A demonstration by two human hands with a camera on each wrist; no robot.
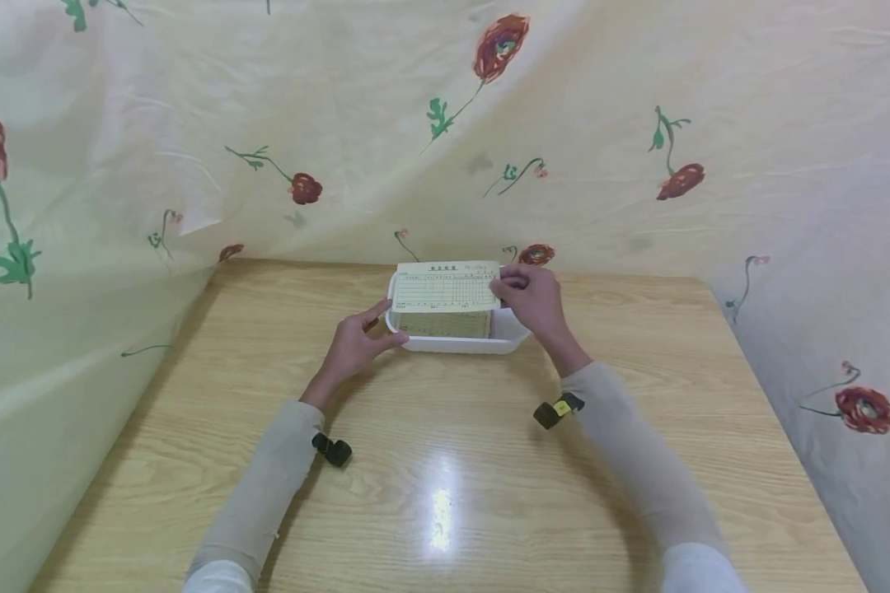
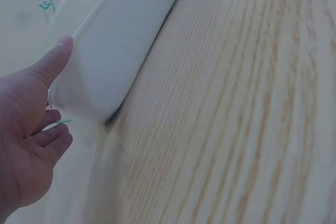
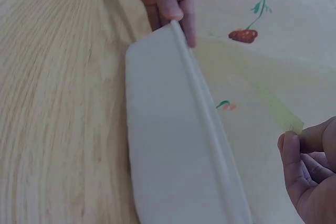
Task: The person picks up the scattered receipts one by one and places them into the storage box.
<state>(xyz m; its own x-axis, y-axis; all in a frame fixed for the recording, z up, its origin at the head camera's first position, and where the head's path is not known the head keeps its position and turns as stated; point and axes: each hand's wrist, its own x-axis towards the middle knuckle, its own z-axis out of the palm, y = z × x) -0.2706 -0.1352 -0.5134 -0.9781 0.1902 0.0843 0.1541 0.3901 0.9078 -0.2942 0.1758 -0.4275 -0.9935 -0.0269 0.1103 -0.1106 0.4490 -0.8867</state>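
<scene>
My right hand (image 1: 537, 301) pinches the right edge of a pale yellow printed form slip (image 1: 437, 287) between thumb and fingers. The slip is raised over a shallow white plastic box (image 1: 460, 345), its ruled table and printed heading facing me. Under it, inside the box, lies more of the same kind of paper (image 1: 445, 326), partly hidden by the raised slip. At the box's left end my left hand (image 1: 351, 344) holds the rim, thumb at the front corner and fingers around the end. From the right wrist view, the slip (image 3: 286, 114) looks thin and slightly see-through.
The box stands near the back edge of a light wood-grain table (image 1: 445, 428). A flower-printed cloth (image 1: 356, 123) hangs behind the table and along both sides. Small black cameras are strapped on both sleeves.
</scene>
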